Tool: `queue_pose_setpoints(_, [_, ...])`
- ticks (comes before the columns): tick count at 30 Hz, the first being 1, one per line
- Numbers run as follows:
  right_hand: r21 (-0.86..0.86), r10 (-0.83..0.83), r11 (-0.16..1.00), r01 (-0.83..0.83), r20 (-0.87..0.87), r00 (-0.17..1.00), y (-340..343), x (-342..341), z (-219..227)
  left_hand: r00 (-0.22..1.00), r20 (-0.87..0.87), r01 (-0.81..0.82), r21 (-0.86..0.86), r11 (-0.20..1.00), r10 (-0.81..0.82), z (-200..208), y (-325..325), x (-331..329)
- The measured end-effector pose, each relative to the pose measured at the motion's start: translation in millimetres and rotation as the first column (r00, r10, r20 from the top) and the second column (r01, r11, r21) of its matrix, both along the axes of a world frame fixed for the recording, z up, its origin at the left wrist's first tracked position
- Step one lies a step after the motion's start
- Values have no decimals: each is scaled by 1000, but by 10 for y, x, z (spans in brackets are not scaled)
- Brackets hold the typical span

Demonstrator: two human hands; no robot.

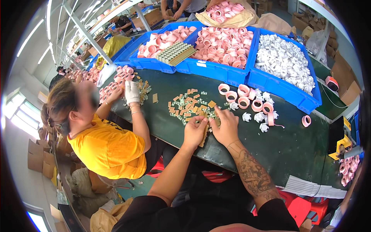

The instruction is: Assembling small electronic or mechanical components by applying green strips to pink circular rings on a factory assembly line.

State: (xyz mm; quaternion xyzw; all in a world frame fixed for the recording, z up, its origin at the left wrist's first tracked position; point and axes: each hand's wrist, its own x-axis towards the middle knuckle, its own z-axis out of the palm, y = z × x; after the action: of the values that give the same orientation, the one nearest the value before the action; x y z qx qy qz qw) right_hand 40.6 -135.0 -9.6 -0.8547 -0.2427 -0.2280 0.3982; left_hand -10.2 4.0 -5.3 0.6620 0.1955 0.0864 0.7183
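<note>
Over the near edge of the dark green table, my left hand (pixel 195 132) pinches a narrow tan board strip (pixel 202 140), which hangs down past its fingers. My right hand (pixel 226 125) is close beside it, thumb and fingers curled at the strip's upper end; their exact contact is partly hidden. Just beyond both hands lies a loose pile of small circuit boards (pixel 187 105), some tan side up, others showing green and white. To the right of my right hand stand several pink rings (pixel 243 102) among white flower-shaped pieces (pixel 264 127).
Blue bins along the back hold pink rings (pixel 224 44) and white pieces (pixel 284 62). Stacked board panels (pixel 176 53) rest across the bin rims. At my left sits a co-worker in a yellow shirt (pixel 108 145), one hand gloved. A yellow-and-black device (pixel 342 139) stands far right.
</note>
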Motion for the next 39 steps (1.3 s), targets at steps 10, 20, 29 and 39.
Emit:
queue_pose_setpoints(10, [326,276,918,-225,-119,954,64,-52,108,984,129,141,-159,977,-121,-244,248,-88])
queue_pose_setpoints(20, [136,211,969,-205,-31,977,25,1,62,977,9,212,128,969,-215,-135,87,-116])
queue_pose_setpoints(29, [113,113,987,-110,-18,993,70,-41,64,975,127,166,139,976,-184,-122,60,-108])
queue_pose_setpoints(39, [11,154,987,-157,139,978,34,-9,70,976,60,201,139,970,-211,-112,73,-89])
